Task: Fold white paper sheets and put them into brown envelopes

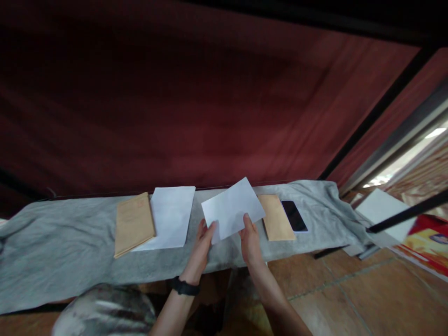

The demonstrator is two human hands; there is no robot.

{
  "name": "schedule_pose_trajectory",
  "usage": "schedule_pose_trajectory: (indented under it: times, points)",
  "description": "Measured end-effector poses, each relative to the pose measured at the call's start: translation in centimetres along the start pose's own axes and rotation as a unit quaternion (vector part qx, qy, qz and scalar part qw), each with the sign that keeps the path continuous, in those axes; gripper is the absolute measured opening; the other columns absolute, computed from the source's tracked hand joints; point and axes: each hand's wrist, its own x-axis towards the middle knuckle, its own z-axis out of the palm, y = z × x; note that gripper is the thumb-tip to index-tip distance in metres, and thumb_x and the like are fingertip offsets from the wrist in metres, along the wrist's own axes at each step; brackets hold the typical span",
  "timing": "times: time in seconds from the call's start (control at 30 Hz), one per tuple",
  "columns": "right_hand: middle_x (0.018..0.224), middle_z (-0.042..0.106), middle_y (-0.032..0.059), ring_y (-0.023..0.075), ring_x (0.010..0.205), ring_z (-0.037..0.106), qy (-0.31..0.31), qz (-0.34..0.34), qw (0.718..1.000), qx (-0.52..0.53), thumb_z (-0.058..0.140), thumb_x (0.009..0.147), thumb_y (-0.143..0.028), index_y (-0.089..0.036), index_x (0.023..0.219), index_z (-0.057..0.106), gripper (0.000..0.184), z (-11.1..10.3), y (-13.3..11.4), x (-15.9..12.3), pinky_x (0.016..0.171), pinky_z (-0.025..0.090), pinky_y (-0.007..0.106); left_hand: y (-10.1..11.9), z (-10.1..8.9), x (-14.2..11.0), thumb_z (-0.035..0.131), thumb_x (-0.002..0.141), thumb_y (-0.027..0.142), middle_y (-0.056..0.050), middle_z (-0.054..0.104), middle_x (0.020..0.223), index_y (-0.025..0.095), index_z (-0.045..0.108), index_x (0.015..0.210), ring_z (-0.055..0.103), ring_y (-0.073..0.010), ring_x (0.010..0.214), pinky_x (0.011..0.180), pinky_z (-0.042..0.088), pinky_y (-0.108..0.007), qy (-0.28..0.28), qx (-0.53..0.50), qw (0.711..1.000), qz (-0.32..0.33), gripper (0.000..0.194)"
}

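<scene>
A sheet of white paper [233,207], which looks folded, is held up over the middle of the cloth. My left hand [203,245] pinches its lower left corner, thumb on top. At its lower right edge my right hand [250,240] grips it, the thumb lying on the paper. To the left lie flat white sheets [173,214], partly covered by a stack of brown envelopes [135,224]. Another brown envelope [277,217] lies just right of my right hand, partly behind the held paper. Beside that envelope rests a dark-screened phone [294,216].
A grey cloth [77,238] covers the narrow bench, backed by a dark red curtain [210,102]. Black metal bars [371,116] rise at the right. Beyond the bench's right end are a white panel [383,212] and a red-yellow box [429,240] above the tiled floor [332,289].
</scene>
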Motion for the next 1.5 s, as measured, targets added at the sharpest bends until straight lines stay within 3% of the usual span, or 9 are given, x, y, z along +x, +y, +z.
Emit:
schedule_pose_trajectory:
  times: [0.1, 0.33, 0.47, 0.63, 0.83, 1.07, 1.2, 1.3, 1.5]
  points:
    - [0.116, 0.072, 0.0135, 0.0251, 0.100, 0.071, 0.007, 0.009, 0.999, 0.034, 0.039, 0.096, -0.057, -0.014, 0.124, 0.060, 0.055, -1.1, 2.1, 0.4, 0.074, 0.059, 0.034, -3.0, 0.3, 0.0, 0.058, 0.091, 0.033, -0.013, 0.070, 0.126, 0.021, 0.036, 0.150, 0.071, -0.0246, 0.106, 0.084, 0.060, -0.038, -0.040, -0.074, 0.993, -0.083, 0.064]
    - [0.095, 0.072, 0.0096, 0.0244, 0.077, 0.068, 0.066, 0.028, 0.996, -0.054, 0.055, 0.082, -0.044, -0.015, 0.129, 0.058, 0.055, -6.1, 7.7, 0.6, 0.063, 0.056, 0.035, -6.2, -0.6, 2.0, 0.059, 0.078, 0.011, -0.011, 0.070, 0.127, 0.021, 0.041, 0.149, 0.066, -0.0280, 0.117, 0.102, 0.053, -0.048, 0.011, 0.079, 0.997, 0.023, 0.074]
    - [0.092, 0.069, 0.0091, 0.0212, 0.069, 0.063, 0.095, -0.042, 0.981, -0.163, 0.054, 0.083, -0.037, -0.014, 0.141, 0.049, 0.063, -8.9, 8.6, 0.2, 0.062, 0.054, 0.035, -6.5, -1.0, 2.6, 0.057, 0.079, 0.009, -0.011, 0.067, 0.131, 0.021, 0.050, 0.143, 0.064, -0.0273, 0.119, 0.108, 0.048, -0.047, 0.012, 0.243, 0.965, 0.102, 0.066]
    - [0.109, 0.067, 0.0132, 0.0218, 0.085, 0.066, 0.056, -0.142, 0.928, -0.340, 0.046, 0.091, -0.028, -0.017, 0.133, 0.056, 0.045, -10.4, 8.6, -0.1, 0.081, 0.055, 0.039, -7.0, -0.2, 2.1, 0.056, 0.082, 0.010, -0.012, 0.064, 0.130, 0.019, 0.054, 0.139, 0.065, -0.0242, 0.114, 0.106, 0.050, -0.041, 0.034, 0.339, 0.934, 0.109, 0.058]
    - [0.122, 0.059, 0.0154, 0.0239, 0.097, 0.066, 0.018, -0.192, 0.860, -0.472, 0.038, 0.093, -0.016, -0.018, 0.131, 0.058, 0.043, -9.9, 8.4, -0.1, 0.085, 0.056, 0.039, -7.5, 0.1, 1.7, 0.053, 0.085, 0.010, -0.013, 0.055, 0.139, 0.018, 0.056, 0.135, 0.063, -0.0235, 0.119, 0.109, 0.048, -0.040, 0.050, 0.372, 0.917, 0.131, 0.051]
    - [0.118, 0.060, 0.0147, 0.0248, 0.100, 0.064, 0.025, -0.190, 0.832, -0.521, 0.038, 0.094, -0.015, -0.018, 0.126, 0.062, 0.040, -10.0, 7.5, 0.5, 0.089, 0.056, 0.041, -6.8, 0.0, 1.4, 0.051, 0.088, 0.010, -0.015, 0.053, 0.142, 0.016, 0.057, 0.136, 0.065, -0.0244, 0.115, 0.103, 0.053, -0.038, 0.039, 0.415, 0.900, 0.130, 0.048]
    - [0.126, 0.060, 0.0164, 0.0290, 0.112, 0.058, 0.023, -0.222, 0.812, -0.539, 0.043, 0.096, -0.020, -0.017, 0.126, 0.063, 0.036, -9.7, 6.8, 0.7, 0.098, 0.051, 0.049, -5.8, 0.9, -0.1, 0.047, 0.094, 0.018, -0.019, 0.049, 0.147, 0.015, 0.056, 0.138, 0.058, -0.0315, 0.125, 0.106, 0.049, -0.048, 0.046, 0.504, 0.851, 0.139, 0.045]
    - [0.137, 0.058, 0.0148, 0.0287, 0.126, 0.053, -0.014, -0.246, 0.826, -0.507, 0.040, 0.100, -0.026, -0.018, 0.131, 0.061, 0.038, -7.8, 6.9, 0.9, 0.105, 0.047, 0.050, -5.5, 2.3, -1.3, 0.045, 0.098, 0.027, -0.018, 0.037, 0.159, 0.016, 0.048, 0.146, 0.036, -0.0379, 0.145, 0.116, 0.032, -0.061, 0.069, 0.560, 0.804, 0.186, 0.050]
    - [0.154, 0.046, 0.0146, 0.0284, 0.148, 0.033, -0.103, -0.254, 0.798, -0.536, 0.034, 0.105, -0.034, -0.014, 0.140, 0.057, 0.046, -3.3, 7.8, 1.6, 0.116, 0.034, 0.051, -7.9, 4.6, -1.1, 0.040, 0.096, 0.017, -0.012, 0.033, 0.162, 0.015, 0.043, 0.150, 0.023, -0.0300, 0.152, 0.123, 0.024, -0.056, -0.024, 0.597, 0.757, 0.265, 0.055]
